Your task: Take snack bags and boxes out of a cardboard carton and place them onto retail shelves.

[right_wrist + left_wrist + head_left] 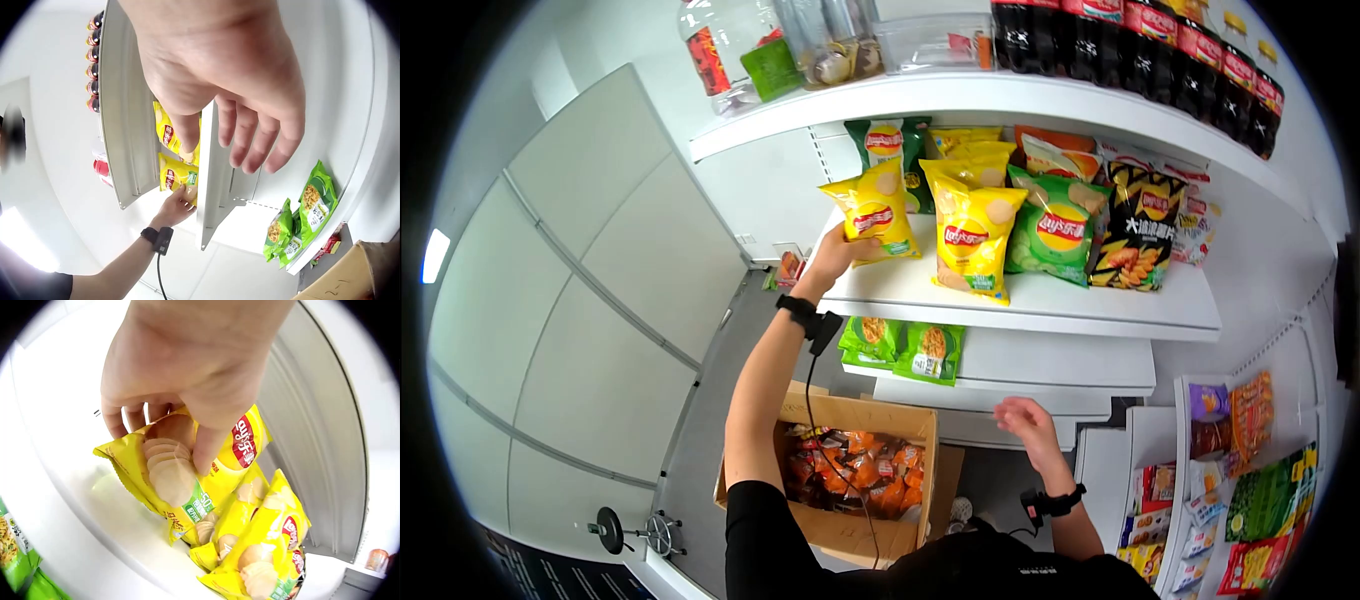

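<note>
My left hand (837, 252) grips a yellow Lay's chip bag (878, 212) by its lower left side, at the left end of the white shelf (1060, 303). In the left wrist view the thumb lies across the front of the bag and the other fingers go round its edge. More yellow chip bags (970, 240) stand just to the right, followed by a green Lay's bag (1055, 228) and a black chip bag (1138, 228). Behind the held bag is a dark green bag (915, 140). My right hand (1030, 428) hangs below the shelf, fingers loosely bent, holding nothing.
Green snack bags (930, 352) lie on the lower shelf. On the floor stands an open cardboard box (930, 425) of orange-wrapped packs. Cola bottles (1090, 45) line the upper shelf (960, 95). A side rack (1165, 430) of snacks is at right.
</note>
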`<action>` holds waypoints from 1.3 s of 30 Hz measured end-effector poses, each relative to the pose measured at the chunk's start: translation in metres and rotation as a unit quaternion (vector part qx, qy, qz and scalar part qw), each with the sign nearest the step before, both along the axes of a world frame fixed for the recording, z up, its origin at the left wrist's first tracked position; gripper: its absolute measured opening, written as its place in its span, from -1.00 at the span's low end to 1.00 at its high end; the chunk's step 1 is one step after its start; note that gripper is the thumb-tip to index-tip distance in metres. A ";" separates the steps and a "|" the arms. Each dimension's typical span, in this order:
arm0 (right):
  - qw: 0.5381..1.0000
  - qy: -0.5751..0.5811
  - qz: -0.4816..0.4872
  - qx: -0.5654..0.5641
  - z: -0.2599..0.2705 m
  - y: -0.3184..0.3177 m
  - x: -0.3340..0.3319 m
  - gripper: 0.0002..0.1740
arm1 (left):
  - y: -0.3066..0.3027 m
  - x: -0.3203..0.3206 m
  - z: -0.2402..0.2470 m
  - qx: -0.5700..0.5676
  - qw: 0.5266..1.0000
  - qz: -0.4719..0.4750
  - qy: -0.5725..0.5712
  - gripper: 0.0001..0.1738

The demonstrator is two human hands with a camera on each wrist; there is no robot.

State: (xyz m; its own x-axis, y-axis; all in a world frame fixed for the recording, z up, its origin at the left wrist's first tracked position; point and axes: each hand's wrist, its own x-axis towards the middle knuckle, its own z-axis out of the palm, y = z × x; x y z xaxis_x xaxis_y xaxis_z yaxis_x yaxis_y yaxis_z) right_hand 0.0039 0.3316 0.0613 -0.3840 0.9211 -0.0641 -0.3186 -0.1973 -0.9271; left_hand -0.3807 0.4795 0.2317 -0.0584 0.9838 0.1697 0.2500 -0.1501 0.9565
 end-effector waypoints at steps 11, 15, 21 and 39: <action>0.999 -0.007 -0.030 -0.009 -0.016 -0.012 0.027 -0.72 | 0.070 0.010 -0.008 -0.023 0.999 0.018 0.014 -0.57; 0.999 -0.008 -0.047 -0.015 -0.015 -0.015 0.030 -0.72 | 0.071 0.020 0.002 -0.023 0.999 0.038 0.002 -0.54; 0.998 -0.023 -0.054 -0.022 -0.018 -0.015 0.032 -0.73 | 0.085 0.012 -0.008 -0.008 1.000 0.010 -0.007 -0.46; 0.996 -0.069 0.055 -0.018 -0.028 -0.015 -0.016 -0.72 | -0.079 0.000 -0.033 0.021 0.970 0.220 -0.099 -0.61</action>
State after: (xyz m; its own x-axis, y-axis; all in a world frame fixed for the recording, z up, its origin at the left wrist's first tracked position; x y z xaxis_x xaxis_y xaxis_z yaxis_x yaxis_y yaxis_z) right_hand -0.0118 0.3163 0.0332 -0.4671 0.8704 -0.1557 -0.1639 -0.2583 -0.9521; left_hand -0.3803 0.4010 0.1983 -0.5076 0.8481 0.1519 0.1108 -0.1106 0.9877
